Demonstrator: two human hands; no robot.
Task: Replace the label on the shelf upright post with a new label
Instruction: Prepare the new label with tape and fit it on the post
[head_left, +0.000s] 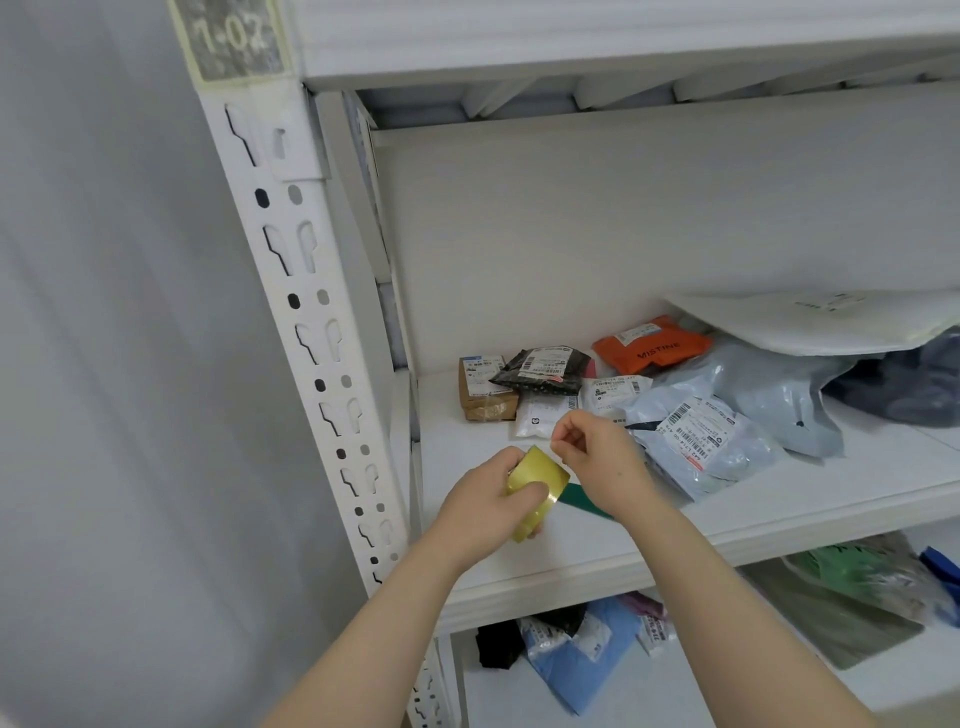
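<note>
A white slotted upright post (306, 332) runs down the left of the shelf. Near its top sits a grey label (234, 39) reading "1-02", fixed with yellowish tape. My left hand (493, 499) grips a yellowish roll of clear tape (537, 480) above the shelf board. My right hand (597, 457) is just right of the roll, its thumb and forefinger pinched together at the roll's upper edge, seemingly on the tape end. A dark green flat piece (589, 501) lies on the shelf under my right hand, partly hidden.
The white shelf board (571, 561) carries several parcels: a brown box (485, 395), a black bag (545, 369), an orange bag (652, 345), grey mailers (727, 415). A lower shelf holds more bags (587, 644). A grey wall (104, 364) stands left of the post.
</note>
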